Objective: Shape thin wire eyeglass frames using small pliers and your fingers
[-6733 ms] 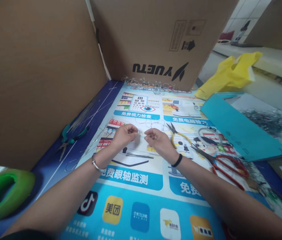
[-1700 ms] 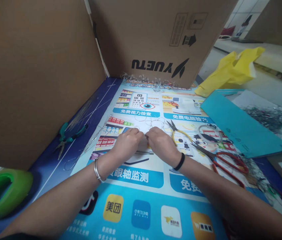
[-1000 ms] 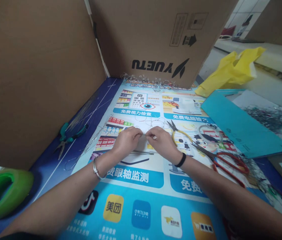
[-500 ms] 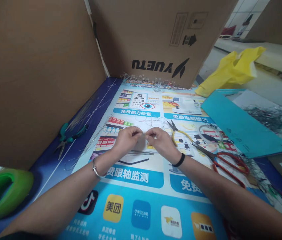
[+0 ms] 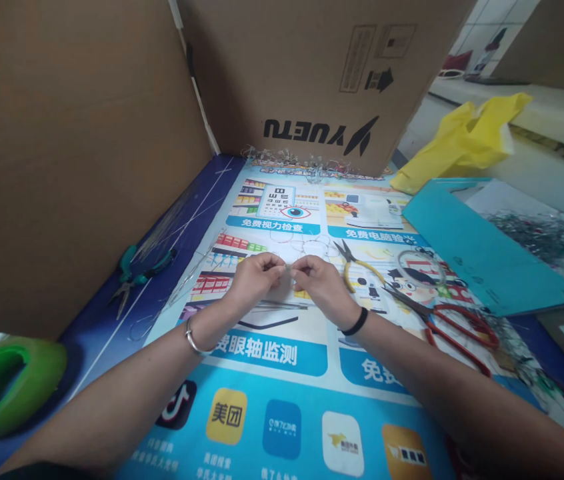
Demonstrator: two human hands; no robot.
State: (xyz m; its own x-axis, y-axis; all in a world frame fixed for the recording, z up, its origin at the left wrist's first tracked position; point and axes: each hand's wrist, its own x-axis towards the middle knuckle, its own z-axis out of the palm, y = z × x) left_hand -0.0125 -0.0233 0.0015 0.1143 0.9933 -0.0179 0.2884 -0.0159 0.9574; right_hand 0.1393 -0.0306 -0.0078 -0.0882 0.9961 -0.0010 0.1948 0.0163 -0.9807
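Left fingers (image 5: 273,270) and right fingers (image 5: 304,269) just apart above printed sheet (image 5: 307,393), near yellow-handled pliers (image 5: 349,261)

Two tall cardboard walls fence in the table: a plain brown left panel (image 5: 72,160) in shadow, and a back panel (image 5: 307,60) with "YUETU" printed upside down, a white strip (image 5: 201,100) running along their corner. Underneath, I see the table's deep blue top (image 5: 209,180), mostly covered by a bright poster (image 5: 247,381). Off right there's a pale ledge (image 5: 557,110) and white tiles (image 5: 482,30). The light is dim and cool.
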